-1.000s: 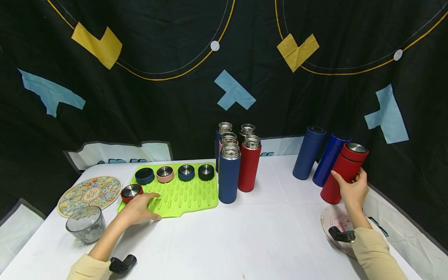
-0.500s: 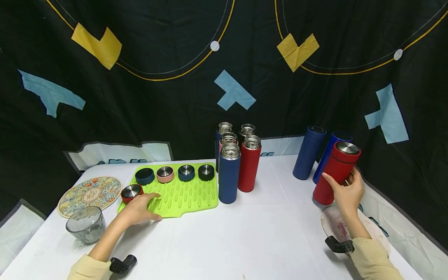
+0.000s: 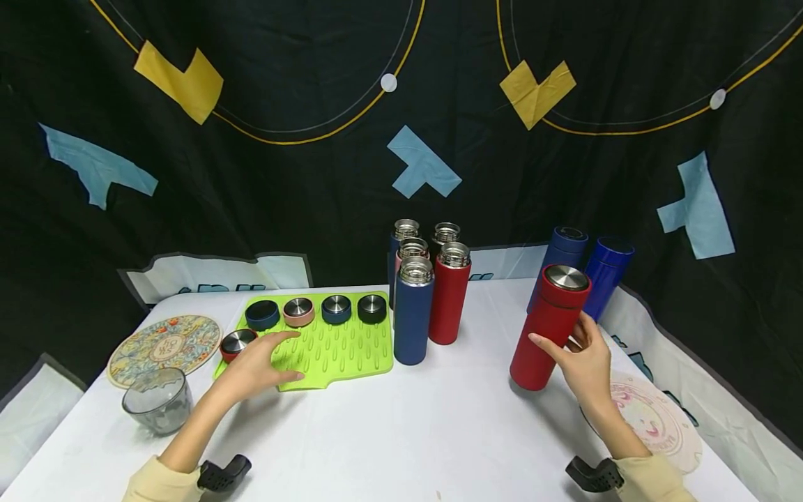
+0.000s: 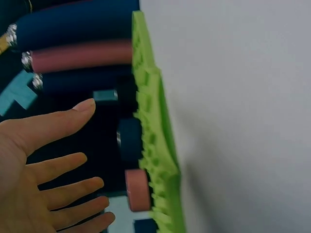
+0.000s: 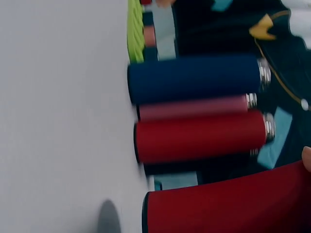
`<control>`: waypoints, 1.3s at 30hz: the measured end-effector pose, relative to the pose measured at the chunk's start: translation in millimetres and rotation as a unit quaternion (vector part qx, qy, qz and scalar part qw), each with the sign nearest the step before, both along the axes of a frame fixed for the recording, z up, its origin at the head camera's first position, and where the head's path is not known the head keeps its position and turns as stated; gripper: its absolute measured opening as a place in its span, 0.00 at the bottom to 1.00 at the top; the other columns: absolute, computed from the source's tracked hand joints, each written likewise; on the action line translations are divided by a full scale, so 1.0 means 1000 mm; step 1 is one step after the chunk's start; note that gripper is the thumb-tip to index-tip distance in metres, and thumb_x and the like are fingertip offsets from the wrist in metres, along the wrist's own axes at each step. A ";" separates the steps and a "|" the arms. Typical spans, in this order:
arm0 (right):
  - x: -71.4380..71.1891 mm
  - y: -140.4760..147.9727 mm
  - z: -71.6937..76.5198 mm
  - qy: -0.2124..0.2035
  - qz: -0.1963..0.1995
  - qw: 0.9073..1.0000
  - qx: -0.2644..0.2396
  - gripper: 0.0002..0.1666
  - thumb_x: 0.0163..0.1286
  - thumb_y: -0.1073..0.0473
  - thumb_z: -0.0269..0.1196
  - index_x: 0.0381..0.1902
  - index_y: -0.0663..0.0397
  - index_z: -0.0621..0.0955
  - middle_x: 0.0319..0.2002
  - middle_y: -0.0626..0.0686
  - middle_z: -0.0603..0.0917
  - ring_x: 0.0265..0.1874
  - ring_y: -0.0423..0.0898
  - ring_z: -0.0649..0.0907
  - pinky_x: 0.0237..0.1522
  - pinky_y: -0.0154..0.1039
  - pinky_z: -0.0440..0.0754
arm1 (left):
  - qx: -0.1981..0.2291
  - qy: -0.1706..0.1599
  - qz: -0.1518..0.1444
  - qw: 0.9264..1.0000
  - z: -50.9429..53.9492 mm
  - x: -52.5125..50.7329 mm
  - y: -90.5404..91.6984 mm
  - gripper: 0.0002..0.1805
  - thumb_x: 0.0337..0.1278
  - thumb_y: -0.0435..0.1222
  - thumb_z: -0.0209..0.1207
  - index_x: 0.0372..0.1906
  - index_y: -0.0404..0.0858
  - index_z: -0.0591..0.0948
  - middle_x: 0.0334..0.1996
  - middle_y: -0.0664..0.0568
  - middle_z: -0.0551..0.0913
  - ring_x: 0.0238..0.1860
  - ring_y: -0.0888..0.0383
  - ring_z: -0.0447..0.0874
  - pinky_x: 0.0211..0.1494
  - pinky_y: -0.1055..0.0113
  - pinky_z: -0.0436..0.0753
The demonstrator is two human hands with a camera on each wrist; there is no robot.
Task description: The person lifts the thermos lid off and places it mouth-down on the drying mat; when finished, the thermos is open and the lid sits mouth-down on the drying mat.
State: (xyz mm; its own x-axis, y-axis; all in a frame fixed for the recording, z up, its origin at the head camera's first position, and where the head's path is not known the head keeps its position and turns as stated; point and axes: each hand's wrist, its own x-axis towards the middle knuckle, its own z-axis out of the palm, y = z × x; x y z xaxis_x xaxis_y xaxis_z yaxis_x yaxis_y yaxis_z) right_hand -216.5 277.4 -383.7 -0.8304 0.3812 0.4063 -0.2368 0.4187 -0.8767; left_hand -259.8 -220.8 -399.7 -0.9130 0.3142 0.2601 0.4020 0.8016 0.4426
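Note:
My right hand (image 3: 586, 362) grips a red thermos (image 3: 541, 341) around its middle; a steel-topped red lid caps it. In the right wrist view the held thermos (image 5: 228, 206) appears raised off the table, its shadow beside its base. Fingers spread, my left hand (image 3: 254, 369) hovers over the near left part of a green drying mat (image 3: 332, 352) and holds nothing. Nearest to it, partly hidden, is a red lid (image 3: 237, 341). Along the mat's back edge sit several lids: dark blue (image 3: 262, 315), pink (image 3: 298, 312), navy (image 3: 336, 309) and black (image 3: 372, 308).
Several lidless bottles stand grouped mid-table, among them a navy bottle (image 3: 413, 317) and a red bottle (image 3: 450, 300). Two capped blue thermoses, one bright blue (image 3: 605, 275), stand at the back right. A plate (image 3: 659, 422) lies right; a glass bowl (image 3: 159, 404) and patterned round mat (image 3: 166, 348) lie left.
My right hand has carried the red thermos leftward and toward me, away from the blue thermoses, uncovering more of the plate. The left hand has shifted slightly right, its fingers spreading wider.

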 end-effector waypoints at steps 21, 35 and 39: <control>0.025 -0.099 0.021 0.053 0.182 0.981 0.048 0.41 0.46 0.70 0.77 0.59 0.64 0.74 0.50 0.58 0.83 0.46 0.36 0.82 0.50 0.33 0.80 | 0.077 0.066 -0.073 0.992 0.047 0.029 0.059 0.47 0.40 0.44 0.76 0.70 0.47 0.67 0.67 0.45 0.68 0.68 0.42 0.63 0.61 0.35 0.67; 0.019 -0.144 0.037 0.113 0.259 0.953 0.107 0.43 0.42 0.70 0.78 0.59 0.64 0.75 0.48 0.57 0.84 0.46 0.50 0.84 0.49 0.49 0.82 | 0.114 0.126 -0.147 0.975 0.080 0.040 0.092 0.51 0.40 0.46 0.76 0.72 0.53 0.62 0.69 0.54 0.65 0.68 0.52 0.63 0.60 0.41 0.73; 0.014 -0.153 0.042 0.125 0.274 0.945 0.126 0.43 0.43 0.70 0.78 0.59 0.66 0.74 0.47 0.59 0.84 0.45 0.51 0.84 0.45 0.47 0.84 | 0.136 0.140 -0.163 0.967 0.085 0.039 0.098 0.51 0.41 0.45 0.76 0.73 0.53 0.62 0.70 0.56 0.64 0.68 0.54 0.62 0.60 0.41 0.72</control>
